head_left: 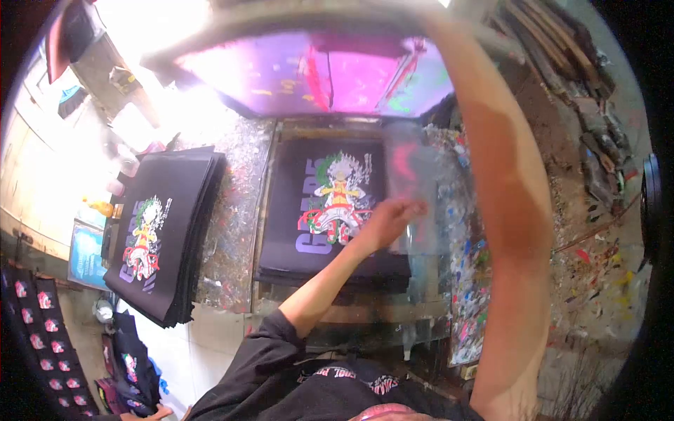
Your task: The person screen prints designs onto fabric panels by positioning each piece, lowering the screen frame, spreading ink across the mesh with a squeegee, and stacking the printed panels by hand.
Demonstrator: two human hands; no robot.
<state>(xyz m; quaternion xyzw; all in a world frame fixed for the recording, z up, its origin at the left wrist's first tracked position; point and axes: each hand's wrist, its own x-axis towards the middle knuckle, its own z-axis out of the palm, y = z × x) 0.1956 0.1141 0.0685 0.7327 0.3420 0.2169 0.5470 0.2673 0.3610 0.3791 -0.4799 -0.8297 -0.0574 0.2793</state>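
A black fabric panel [281, 210] with a colourful cartoon figure and purple lettering lies on top of a stack in front of me. My left hand [394, 221] is over its right edge, fingers curled together; what they pinch, if anything, cannot be made out. Above the stack, a printing screen [351, 74] with pink and purple mesh is tilted up, its frame smeared by motion. My right arm is raised along the right side, and my right hand [421, 15] is at the screen's upper frame, too blurred to show its fingers.
To the left is another stack of printed black panels [168, 231]. Bottles [116, 186] stand behind it. Dried paint covers the bench [228, 245]. Strips of wood [562, 56] lie at upper right. Printed dark pieces [45, 337] and another person's hand [160, 412] show at lower left.
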